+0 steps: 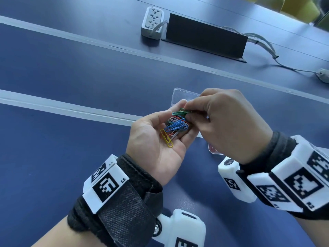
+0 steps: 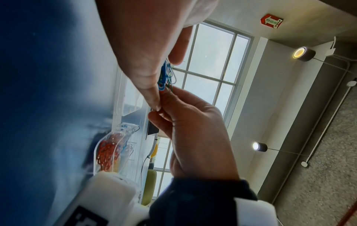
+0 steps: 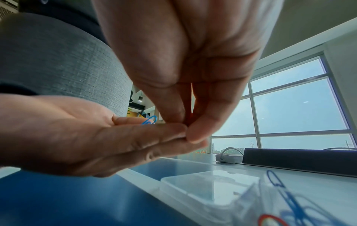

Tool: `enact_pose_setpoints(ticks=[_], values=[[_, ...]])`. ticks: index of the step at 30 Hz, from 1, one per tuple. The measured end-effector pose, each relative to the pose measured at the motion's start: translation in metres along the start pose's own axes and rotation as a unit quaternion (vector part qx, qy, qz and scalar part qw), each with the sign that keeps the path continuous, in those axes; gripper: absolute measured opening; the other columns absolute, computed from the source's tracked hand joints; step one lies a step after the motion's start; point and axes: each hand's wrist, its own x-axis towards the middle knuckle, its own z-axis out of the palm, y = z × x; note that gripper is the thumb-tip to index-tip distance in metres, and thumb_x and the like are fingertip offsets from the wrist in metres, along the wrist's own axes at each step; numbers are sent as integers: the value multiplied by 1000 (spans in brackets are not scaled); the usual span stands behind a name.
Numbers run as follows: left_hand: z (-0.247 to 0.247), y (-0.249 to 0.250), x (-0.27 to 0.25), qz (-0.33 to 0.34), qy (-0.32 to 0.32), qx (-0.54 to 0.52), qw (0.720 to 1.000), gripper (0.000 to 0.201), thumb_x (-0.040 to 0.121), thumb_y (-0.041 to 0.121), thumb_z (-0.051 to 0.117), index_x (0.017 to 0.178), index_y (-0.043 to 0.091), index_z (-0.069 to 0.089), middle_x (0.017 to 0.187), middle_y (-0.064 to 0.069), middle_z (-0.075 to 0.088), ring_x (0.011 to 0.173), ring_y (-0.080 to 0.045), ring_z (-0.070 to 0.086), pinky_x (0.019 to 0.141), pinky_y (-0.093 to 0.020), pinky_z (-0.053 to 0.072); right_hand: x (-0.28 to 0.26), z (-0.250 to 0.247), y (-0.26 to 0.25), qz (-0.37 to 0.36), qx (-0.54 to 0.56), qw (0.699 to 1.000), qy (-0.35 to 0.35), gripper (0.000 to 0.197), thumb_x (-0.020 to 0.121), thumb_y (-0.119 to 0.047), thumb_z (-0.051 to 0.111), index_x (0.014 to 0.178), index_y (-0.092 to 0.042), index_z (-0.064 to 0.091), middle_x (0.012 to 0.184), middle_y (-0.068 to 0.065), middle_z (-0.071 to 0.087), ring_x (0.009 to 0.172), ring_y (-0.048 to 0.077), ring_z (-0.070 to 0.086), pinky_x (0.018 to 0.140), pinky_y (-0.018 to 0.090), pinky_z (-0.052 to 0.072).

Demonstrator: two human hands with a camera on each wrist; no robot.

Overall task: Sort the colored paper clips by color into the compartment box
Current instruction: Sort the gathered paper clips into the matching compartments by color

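My left hand lies palm up above the blue table and carries a pile of mixed paper clips, with a yellow clip at its near edge. My right hand reaches over the pile, and its thumb and fingertips pinch a green clip at the far end. The clear compartment box sits under both hands and is mostly hidden. In the left wrist view, one compartment of the box holds red clips. Blue clips lie in a compartment in the right wrist view.
A white power strip and a black upright panel stand at the back of the table. Grey cables run off to the right. Pale strips cross the blue surface.
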Motion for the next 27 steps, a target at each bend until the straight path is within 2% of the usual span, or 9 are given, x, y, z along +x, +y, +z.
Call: enact_pose_setpoints(ticks=[1,3,6,10,13,17,19,22,27], values=[[1,-1,0,1,2,5,1000,55,69,6,50,121,-10,57,102,-21,62,89,-29,60,96,-41,50,0,0,0,3,-2,1000,4,20,84,-15,58,94,-23,73,78,2,58,49,2,38,60,29,44],[1,-3,-1,3,9,15,1000,55,66,7,52,119,-10,59,103,-21,64,94,-31,61,95,-43,50,0,-1,2,7,-9,1000,9,19,82,-15,58,92,-22,74,77,2,59,53,14,47,63,31,47],[3,-3,-1,5,13,26,1000,50,70,8,52,116,-10,60,104,-22,65,96,-32,63,98,-45,49,0,-4,6,10,-10,1000,26,17,79,-15,60,87,-20,74,78,2,62,71,25,58,68,37,49],[3,-4,-3,3,26,43,999,38,80,7,49,112,-9,62,98,-21,67,90,-29,65,94,-43,52,-1,-4,10,17,8,1000,24,13,78,-16,61,82,-21,73,76,1,62,72,23,57,69,36,48],[4,-5,-4,-1,39,56,998,34,90,8,44,114,-8,61,101,-21,67,92,-30,66,95,-42,51,-3,-4,12,32,25,999,17,12,80,-15,62,81,-20,72,75,0,64,70,20,57,68,35,46],[4,-2,-3,-3,50,83,995,34,93,10,41,115,-6,60,111,-21,69,105,-32,67,93,-40,52,-3,-18,23,77,59,995,11,9,82,-16,63,81,-18,72,66,-3,66,61,12,57,64,25,45],[3,-1,-3,-1,50,87,995,34,93,11,40,115,-5,61,113,-20,69,105,-32,67,90,-40,53,-5,-28,34,104,58,993,3,9,83,-18,64,82,-17,73,63,-8,64,62,5,57,60,18,45],[3,0,-3,3,51,92,994,33,93,11,40,114,-3,62,112,-20,70,102,-32,69,88,-39,55,-10,-40,49,137,19,990,-15,11,84,-21,63,81,-17,73,59,-13,59,54,-1,54,54,6,38],[2,-1,-2,11,55,101,993,31,93,11,40,109,-1,64,105,-18,72,96,-31,71,83,-44,56,-21,-48,62,168,-20,985,-33,13,85,-21,60,79,-17,71,61,-9,60,61,2,56,53,9,37]])
